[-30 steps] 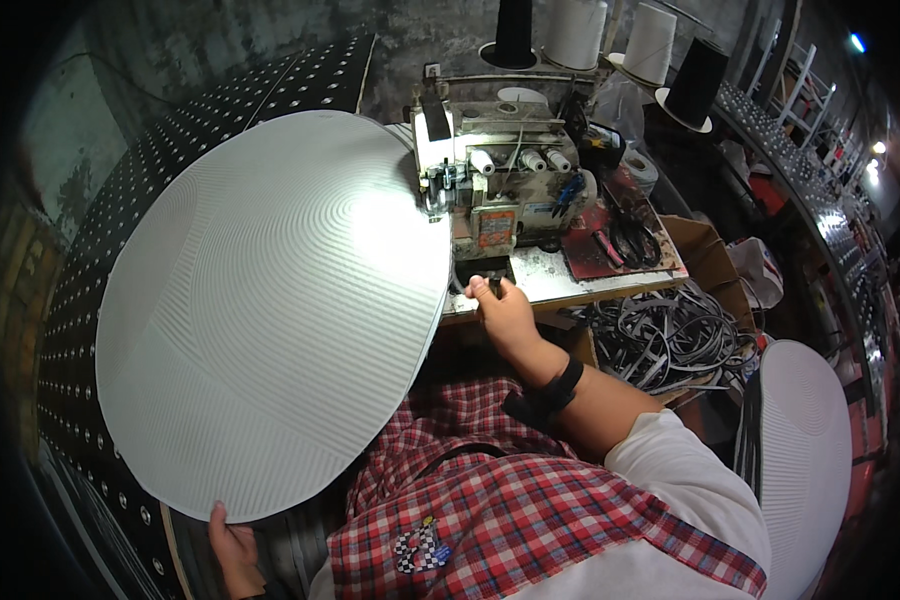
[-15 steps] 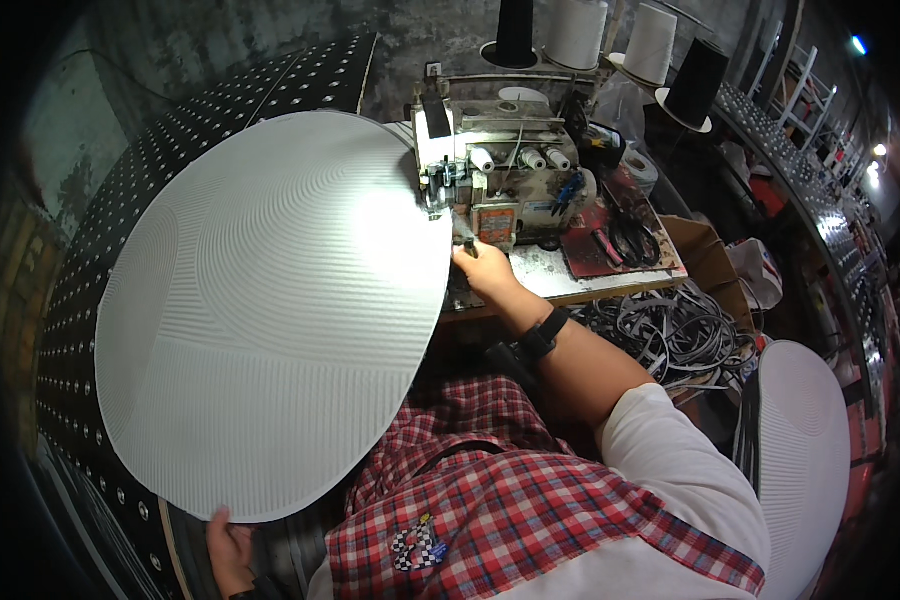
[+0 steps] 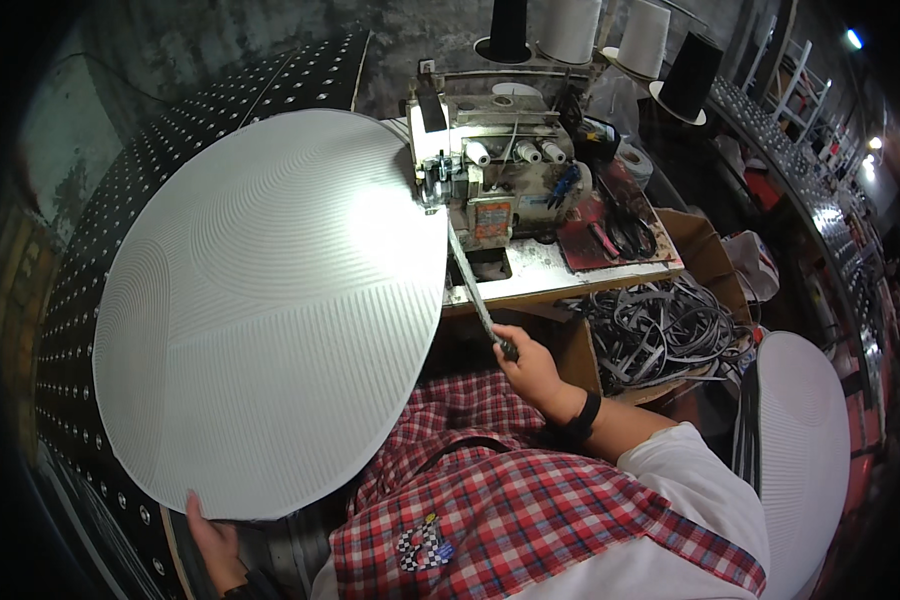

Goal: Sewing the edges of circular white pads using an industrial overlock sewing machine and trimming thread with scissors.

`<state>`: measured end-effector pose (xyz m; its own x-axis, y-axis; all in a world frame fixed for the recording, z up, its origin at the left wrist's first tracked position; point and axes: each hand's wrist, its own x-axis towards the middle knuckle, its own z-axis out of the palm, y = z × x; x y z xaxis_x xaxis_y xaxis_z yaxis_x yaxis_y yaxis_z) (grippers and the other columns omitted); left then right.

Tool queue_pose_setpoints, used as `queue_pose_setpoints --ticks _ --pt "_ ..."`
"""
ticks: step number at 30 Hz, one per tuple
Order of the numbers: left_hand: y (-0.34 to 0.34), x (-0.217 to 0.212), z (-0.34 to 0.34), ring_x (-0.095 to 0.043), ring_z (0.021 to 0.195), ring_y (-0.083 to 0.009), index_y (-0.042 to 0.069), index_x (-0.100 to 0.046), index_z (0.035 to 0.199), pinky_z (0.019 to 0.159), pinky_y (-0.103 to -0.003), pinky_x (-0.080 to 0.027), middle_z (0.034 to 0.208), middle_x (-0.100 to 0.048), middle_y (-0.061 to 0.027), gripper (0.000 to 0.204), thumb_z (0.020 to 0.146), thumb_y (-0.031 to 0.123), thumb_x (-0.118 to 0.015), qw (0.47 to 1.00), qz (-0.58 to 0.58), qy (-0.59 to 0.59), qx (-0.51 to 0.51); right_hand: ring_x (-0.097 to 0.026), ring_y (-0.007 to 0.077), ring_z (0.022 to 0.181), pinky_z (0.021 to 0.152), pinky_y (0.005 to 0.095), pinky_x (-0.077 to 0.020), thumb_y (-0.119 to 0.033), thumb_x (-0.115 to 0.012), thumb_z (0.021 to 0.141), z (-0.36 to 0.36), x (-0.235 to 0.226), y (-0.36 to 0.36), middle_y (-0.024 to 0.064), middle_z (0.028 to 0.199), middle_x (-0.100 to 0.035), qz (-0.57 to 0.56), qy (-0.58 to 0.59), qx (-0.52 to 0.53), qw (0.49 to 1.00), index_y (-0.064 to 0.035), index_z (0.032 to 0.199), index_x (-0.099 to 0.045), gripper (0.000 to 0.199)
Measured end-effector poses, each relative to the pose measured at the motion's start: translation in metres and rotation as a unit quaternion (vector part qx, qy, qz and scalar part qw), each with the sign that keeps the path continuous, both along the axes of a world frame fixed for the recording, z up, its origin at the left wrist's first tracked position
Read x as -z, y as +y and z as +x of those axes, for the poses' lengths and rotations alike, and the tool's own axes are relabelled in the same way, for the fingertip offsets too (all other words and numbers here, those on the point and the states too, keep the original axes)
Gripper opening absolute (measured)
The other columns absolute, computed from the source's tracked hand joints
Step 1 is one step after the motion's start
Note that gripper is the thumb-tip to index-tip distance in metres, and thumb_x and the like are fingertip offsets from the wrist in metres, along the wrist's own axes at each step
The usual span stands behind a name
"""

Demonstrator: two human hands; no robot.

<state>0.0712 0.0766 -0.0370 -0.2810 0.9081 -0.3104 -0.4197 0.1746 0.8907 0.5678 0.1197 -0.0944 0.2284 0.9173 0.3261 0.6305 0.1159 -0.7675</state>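
A large round light-grey ribbed mat [image 3: 260,400] leans toward me, its right edge at the needle area of a sewing machine [image 3: 510,190] that looks like an overlocker. A lamp glare whitens the mat beside the machine head. My left hand [image 3: 214,548] grips the mat's lower rim, one digit on top and the rest partly hidden at the edge. From the machine a narrow grey strip [image 3: 473,285] runs down along the mat's right side. My right hand [image 3: 535,375] is closed on the strip's lower end, in front of the machine table.
A cardboard box [image 3: 705,240] full of tangled trimmed strips [image 3: 660,330] stands right of my right arm. Another grey ribbed mat [image 3: 800,450] rests at my right. Thread cones [image 3: 635,40] stand behind the machine. Scissors [image 3: 630,238] lie on the machine table [image 3: 560,282]. A black studded board [image 3: 100,260] flanks the left.
My right hand has moved from beside the machine's needle area down toward me, drawing the strip out taut. My left hand has shifted slightly left along the mat's rim.
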Motion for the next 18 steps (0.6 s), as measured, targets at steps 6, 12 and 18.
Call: queue_pose_setpoints --ticks 6,12,18 --pt "0.0 0.018 -0.019 -0.04 0.109 -0.0236 -0.001 -0.036 0.119 0.092 -0.035 -0.031 0.118 -0.043 -0.01 0.058 0.076 0.033 -0.054 0.997 0.029 0.038 -0.063 -0.055 0.0284 0.084 0.071 0.035 -0.0453 -0.007 -0.053 0.069 0.005 0.022 -0.025 0.0117 0.093 -0.057 -0.109 -0.103 -0.055 0.987 -0.0135 0.109 -0.05 0.041" --pt "0.008 0.002 -0.01 -0.043 0.107 -0.0226 -0.002 -0.037 0.117 0.091 -0.033 -0.033 0.117 -0.045 -0.0102 0.053 0.075 0.024 -0.056 0.993 0.019 -0.036 -0.11 -0.056 0.0272 0.082 0.07 0.0353 -0.0457 -0.014 -0.055 0.068 0.002 0.032 -0.03 0.0112 0.091 -0.058 -0.186 -0.167 -0.126 0.96 -0.0145 0.106 -0.052 0.038" --pt "0.006 0.015 -0.02 -0.042 0.108 -0.0237 -0.001 -0.037 0.118 0.092 -0.036 -0.032 0.118 -0.044 -0.0102 0.053 0.074 0.023 -0.056 0.997 0.04 -0.018 -0.065 -0.056 0.0289 0.081 0.069 0.037 -0.0456 -0.019 -0.055 0.068 0.004 0.032 -0.031 0.0114 0.087 -0.059 -0.279 -0.217 -0.192 0.916 -0.0127 0.102 -0.055 0.034"
